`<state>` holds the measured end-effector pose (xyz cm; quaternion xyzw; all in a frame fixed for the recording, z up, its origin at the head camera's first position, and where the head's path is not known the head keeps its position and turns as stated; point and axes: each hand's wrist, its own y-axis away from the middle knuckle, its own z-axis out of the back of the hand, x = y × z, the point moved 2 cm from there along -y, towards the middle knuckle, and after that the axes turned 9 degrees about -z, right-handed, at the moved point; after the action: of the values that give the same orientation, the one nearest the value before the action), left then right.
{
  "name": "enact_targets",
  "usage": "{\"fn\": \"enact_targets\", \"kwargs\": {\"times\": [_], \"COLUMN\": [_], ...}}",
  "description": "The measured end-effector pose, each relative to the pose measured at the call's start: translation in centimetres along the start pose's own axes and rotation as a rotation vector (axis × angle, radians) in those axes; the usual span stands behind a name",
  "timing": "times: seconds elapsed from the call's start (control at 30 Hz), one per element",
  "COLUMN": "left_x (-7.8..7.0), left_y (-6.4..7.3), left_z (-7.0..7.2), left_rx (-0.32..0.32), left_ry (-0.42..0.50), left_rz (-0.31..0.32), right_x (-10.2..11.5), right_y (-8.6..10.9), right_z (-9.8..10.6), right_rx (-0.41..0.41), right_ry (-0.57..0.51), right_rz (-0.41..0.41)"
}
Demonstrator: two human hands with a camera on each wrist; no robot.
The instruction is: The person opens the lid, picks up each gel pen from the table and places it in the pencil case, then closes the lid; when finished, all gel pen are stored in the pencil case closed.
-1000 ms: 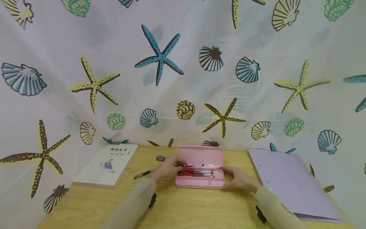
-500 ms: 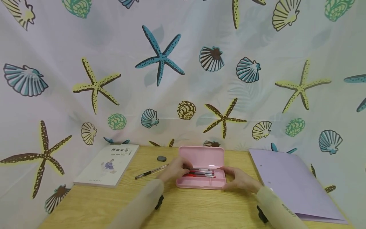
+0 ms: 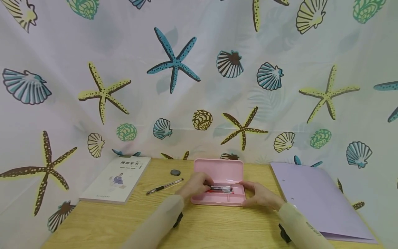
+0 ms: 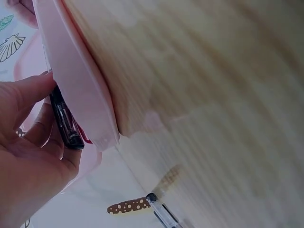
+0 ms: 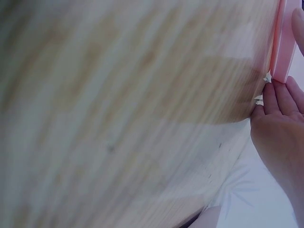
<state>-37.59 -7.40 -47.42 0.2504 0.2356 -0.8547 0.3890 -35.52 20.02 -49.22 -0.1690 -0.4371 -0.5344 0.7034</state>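
Note:
A pink pencil case [image 3: 217, 197] lies with its lid [image 3: 219, 169] raised, several pens with red and dark parts [image 3: 228, 191] in its long compartment. My left hand [image 3: 196, 185] reaches into its left half. In the left wrist view, the thumb and fingers of that hand [image 4: 33, 137] pinch a black-capped pen [image 4: 66, 121] at the case's wall [image 4: 78, 71]. At the other end, my right hand [image 3: 261, 196] holds the case between thumb and fingers. The right wrist view shows the fingertips [image 5: 280, 90] against the case's end [image 5: 284, 52].
A pen with a black grip [image 3: 164, 186] lies left of the case, a small dark grey oval object [image 3: 175, 172] behind it. A white book [image 3: 115, 180] lies at the left, a lilac folder [image 3: 317, 200] at the right. A patterned curtain [image 3: 199, 93] hangs behind the wooden table [image 3: 214, 228].
My left hand has shifted right and slightly lower over the case, covering more of the pens. The loose pen on the table has come fully into view. The right hand stays in place.

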Motion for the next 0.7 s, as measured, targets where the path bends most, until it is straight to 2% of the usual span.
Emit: {"fn": "enact_targets", "kwargs": {"times": [0.1,0.33,0.47,0.7], "left_x": [-0.11,-0.21,-0.11,-0.02], "left_y": [-0.14,-0.31,-0.39,-0.50], "left_z": [-0.22,-0.45,-0.45,-0.43], "left_rx": [0.013,0.016,0.012,0.012], "left_ry": [-0.020,-0.096,-0.101,-0.053], "left_rz": [0.016,-0.032,-0.037,-0.026], "right_x": [-0.06,-0.21,-0.27,-0.22], "right_y": [0.00,-0.08,-0.13,0.02], "right_z": [0.00,-0.07,-0.11,0.01], "right_rx": [-0.002,-0.010,-0.007,0.002], "right_ry": [0.002,0.043,0.050,0.027], "right_rz": [-0.003,0.002,0.012,0.023]}}
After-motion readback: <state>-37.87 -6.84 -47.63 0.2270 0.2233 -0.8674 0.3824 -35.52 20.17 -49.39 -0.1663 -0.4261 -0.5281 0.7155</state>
